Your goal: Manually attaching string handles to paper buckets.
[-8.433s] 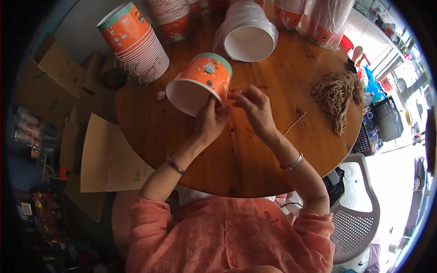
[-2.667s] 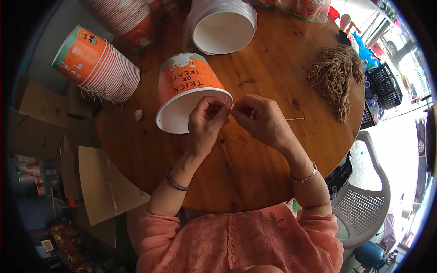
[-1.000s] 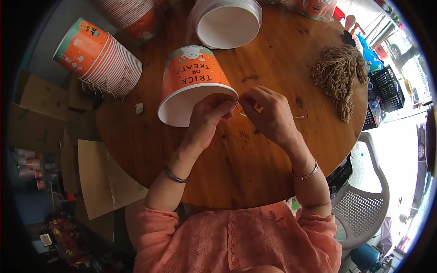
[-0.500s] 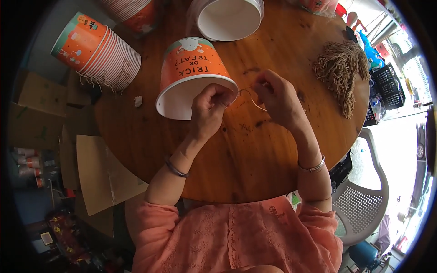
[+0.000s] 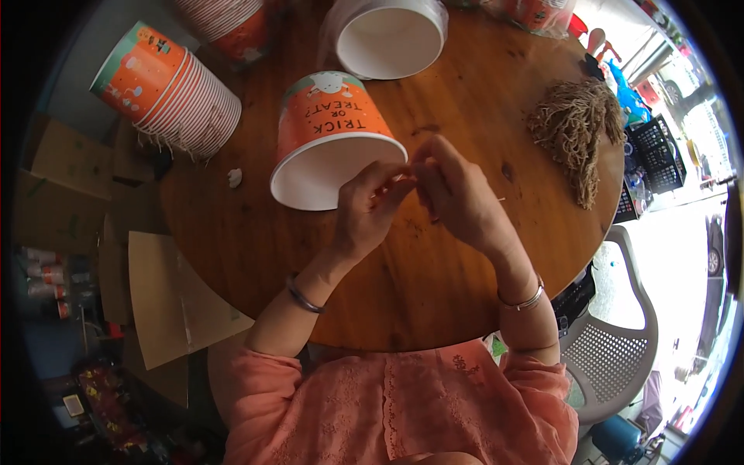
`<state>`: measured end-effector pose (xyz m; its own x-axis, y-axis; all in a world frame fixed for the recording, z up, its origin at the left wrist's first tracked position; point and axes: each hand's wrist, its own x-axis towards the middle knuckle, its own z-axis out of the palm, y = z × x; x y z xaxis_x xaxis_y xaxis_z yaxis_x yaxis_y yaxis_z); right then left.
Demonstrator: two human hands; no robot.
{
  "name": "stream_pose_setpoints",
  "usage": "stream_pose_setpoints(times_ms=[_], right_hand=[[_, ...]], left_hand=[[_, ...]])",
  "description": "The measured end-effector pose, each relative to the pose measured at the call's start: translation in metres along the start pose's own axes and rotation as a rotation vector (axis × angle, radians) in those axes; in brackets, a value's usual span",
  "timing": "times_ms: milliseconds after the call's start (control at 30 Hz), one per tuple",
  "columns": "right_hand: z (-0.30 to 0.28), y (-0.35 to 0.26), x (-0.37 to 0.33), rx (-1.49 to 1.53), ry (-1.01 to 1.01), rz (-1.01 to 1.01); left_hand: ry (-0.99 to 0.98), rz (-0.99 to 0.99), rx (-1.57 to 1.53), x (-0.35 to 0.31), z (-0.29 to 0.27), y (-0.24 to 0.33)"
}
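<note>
Steady that orange bucket (image 5: 327, 139), mouth toward the surface's (image 5: 380, 310) near edge; left hand (image 5: 368, 209) and right hand (image 5: 459, 198) pinch, on what I can't see.

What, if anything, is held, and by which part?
Unclear: left hand and right hand meet at the rim of the orange paper bucket, hiding any hold.

Orange bucket (image 5: 329, 128): dark capital lettering (image 5: 338, 115), three lines, inverted. Bucket stack (image 5: 182, 89): dark marks (image 5: 159, 44), possibly lettering, too small.
</note>
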<state>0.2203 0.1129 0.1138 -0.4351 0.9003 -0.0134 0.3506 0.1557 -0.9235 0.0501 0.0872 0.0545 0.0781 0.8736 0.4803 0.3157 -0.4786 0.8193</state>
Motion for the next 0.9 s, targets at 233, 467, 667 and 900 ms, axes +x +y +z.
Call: stream_pose_setpoints(times_ms=[233, 467, 667, 900], right_hand=[[0.005, 0.002, -0.005, 0.36, -0.004, -0.138], [-0.025, -0.042, -0.034, 0.843, 0.212, -0.394], [-0.057, -0.05, -0.041, 0.815, 0.222, -0.321], [-0.076, -0.095, -0.064, 0.047, 0.196, -0.308]], left_hand=[[0.037, 0.429, 0.291, 0.009, -0.001, 0.002], [-0.048, 0.563, 0.432, 0.015, -0.011, 0.015], [-0.511, 0.574, 0.606, 0.047, -0.069, 0.078], [-0.503, 0.533, 0.622, 0.036, -0.083, 0.12]])
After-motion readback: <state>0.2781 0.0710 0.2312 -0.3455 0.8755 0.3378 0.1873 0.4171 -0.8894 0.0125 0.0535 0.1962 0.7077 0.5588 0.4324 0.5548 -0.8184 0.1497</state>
